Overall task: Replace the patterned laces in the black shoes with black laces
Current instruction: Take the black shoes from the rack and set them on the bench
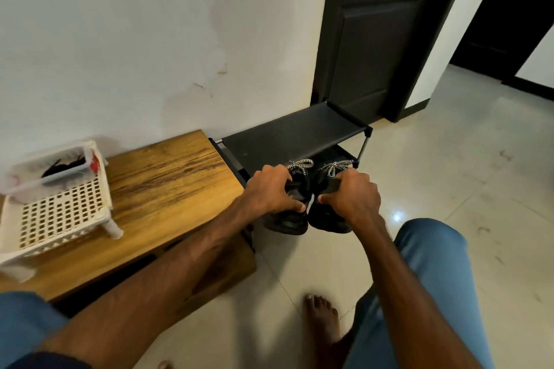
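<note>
The pair of black shoes (308,220) sits side by side at the near edge of the black shoe rack (293,132), toes pointing far and heels toward the person. Whether the soles rest on the floor (449,189) or the lower shelf cannot be told.

The left hand (274,192) has its grip curled over the collar of the left shoe (287,223), thumb pressed at the heel. The right hand (352,198) has its grip curled round the collar and heel tab of the right shoe (329,222). Holding at the heel end gives each hand a firm edge and keeps the fingers off the lacing.

The patterned laces (301,165) are tied in bows on both shoes; no lace has been removed.

To the left, the wooden table (168,177) carries a white perforated plastic rack (60,213). On it stands a clear container (51,186) holding dark strands, probably the black laces (63,165).

Judgement: the task is at its start. The shoes are likely being fetched toward the table, where the replacement laces are within reach.
</note>
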`<state>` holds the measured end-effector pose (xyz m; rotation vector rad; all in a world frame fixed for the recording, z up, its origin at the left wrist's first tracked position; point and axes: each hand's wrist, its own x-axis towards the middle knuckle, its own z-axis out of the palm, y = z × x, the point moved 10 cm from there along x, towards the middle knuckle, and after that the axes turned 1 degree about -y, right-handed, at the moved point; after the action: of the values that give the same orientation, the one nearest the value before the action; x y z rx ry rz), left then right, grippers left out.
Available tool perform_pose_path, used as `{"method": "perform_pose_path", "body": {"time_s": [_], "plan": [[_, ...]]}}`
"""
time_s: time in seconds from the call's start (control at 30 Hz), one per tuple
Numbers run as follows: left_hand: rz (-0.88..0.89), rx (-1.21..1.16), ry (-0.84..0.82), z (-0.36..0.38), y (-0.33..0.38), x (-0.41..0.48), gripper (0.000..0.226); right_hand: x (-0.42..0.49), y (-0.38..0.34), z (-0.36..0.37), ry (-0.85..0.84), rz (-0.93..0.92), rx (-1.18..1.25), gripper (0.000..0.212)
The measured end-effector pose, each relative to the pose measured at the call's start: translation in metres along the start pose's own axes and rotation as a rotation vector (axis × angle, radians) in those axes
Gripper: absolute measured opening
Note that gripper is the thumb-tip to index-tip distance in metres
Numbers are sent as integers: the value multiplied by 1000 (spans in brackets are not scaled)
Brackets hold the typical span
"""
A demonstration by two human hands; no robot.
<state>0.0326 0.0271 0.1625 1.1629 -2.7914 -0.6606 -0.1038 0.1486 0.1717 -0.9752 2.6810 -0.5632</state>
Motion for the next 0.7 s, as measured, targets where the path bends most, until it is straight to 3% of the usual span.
{"method": "perform_pose_path", "body": {"time_s": [0.2, 0.37, 0.7], "plan": [[34, 64, 197, -72, 15, -59, 66, -46, -36, -55, 86, -101, 24, 38], [-40, 43, 370, -117, -6, -100, 60, -69, -84, -73, 115, -231, 88, 32], [-350, -26, 520, -139, -151, -165, 45, -92, -215, 25, -105, -474, 105, 32]]}}
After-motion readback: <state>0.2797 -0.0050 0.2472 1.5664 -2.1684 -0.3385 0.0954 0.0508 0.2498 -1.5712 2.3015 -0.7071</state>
